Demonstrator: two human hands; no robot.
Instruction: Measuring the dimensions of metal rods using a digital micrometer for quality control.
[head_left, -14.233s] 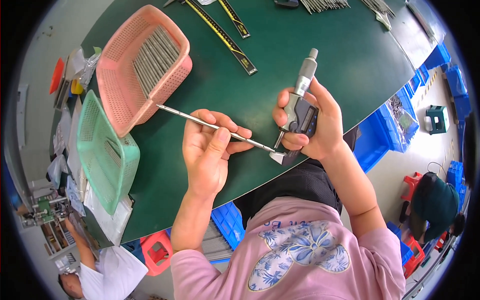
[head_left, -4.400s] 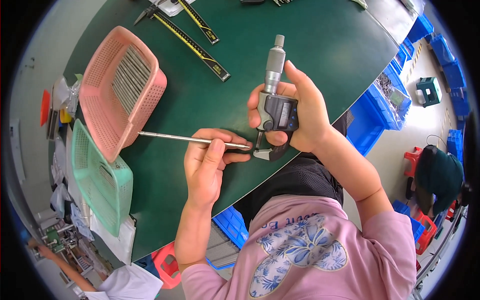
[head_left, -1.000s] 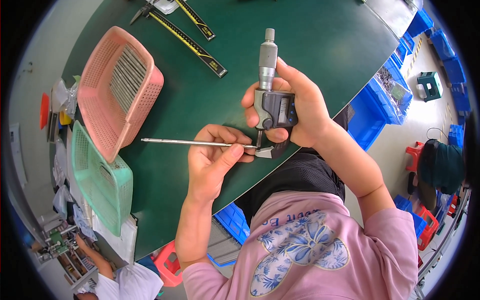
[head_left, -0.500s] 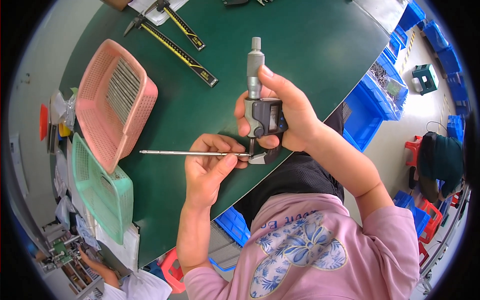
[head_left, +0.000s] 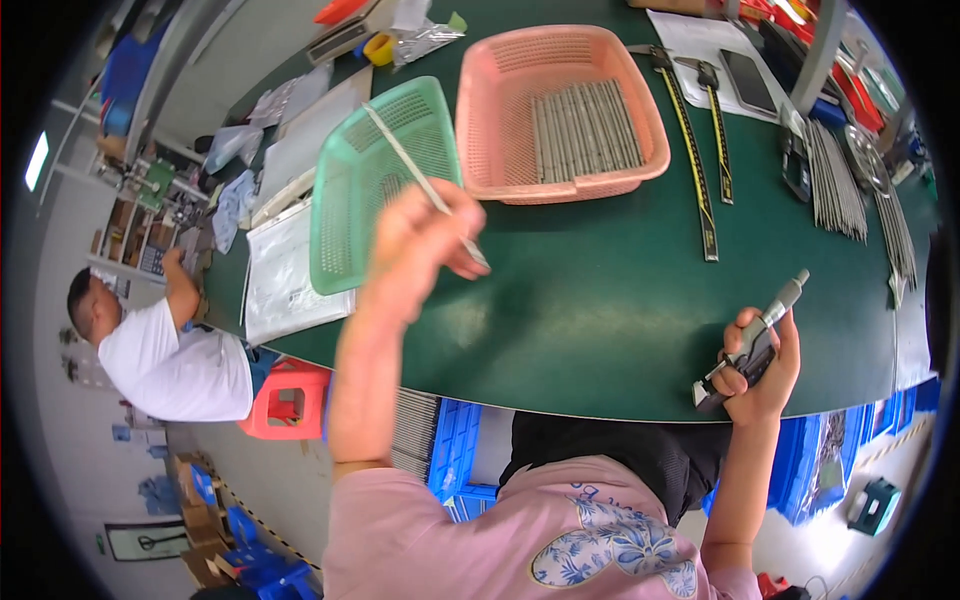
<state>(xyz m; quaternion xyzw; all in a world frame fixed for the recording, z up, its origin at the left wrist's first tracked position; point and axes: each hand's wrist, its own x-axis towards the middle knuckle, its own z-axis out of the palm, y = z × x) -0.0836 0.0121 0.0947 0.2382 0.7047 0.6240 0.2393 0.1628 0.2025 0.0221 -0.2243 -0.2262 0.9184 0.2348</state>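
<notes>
My left hand (head_left: 415, 235), a little blurred, is closed around a thin metal rod (head_left: 398, 145). It holds the rod slantwise over the near right side of a green mesh basket (head_left: 328, 205). Over the table's front edge on the right, my right hand (head_left: 768, 390) grips a digital micrometer (head_left: 750, 350), its thimble pointing up and to the right. The rod is well apart from the micrometer. Beside the green basket stands a pink mesh basket (head_left: 490, 95) with a row of similar rods (head_left: 588, 130) in it.
Two calipers (head_left: 690, 160) lie right of the pink basket, near a phone (head_left: 748, 82) on paper. Rod bundles (head_left: 838, 185) lie at the far right. A plastic-covered stack of papers (head_left: 285, 275) is left of the green basket. A co-worker (head_left: 175, 355) sits at far left.
My view has turned left. The rod has left the micrometer's jaws and moved with my left hand to the green basket. My right hand has lowered the micrometer and tilted it.
</notes>
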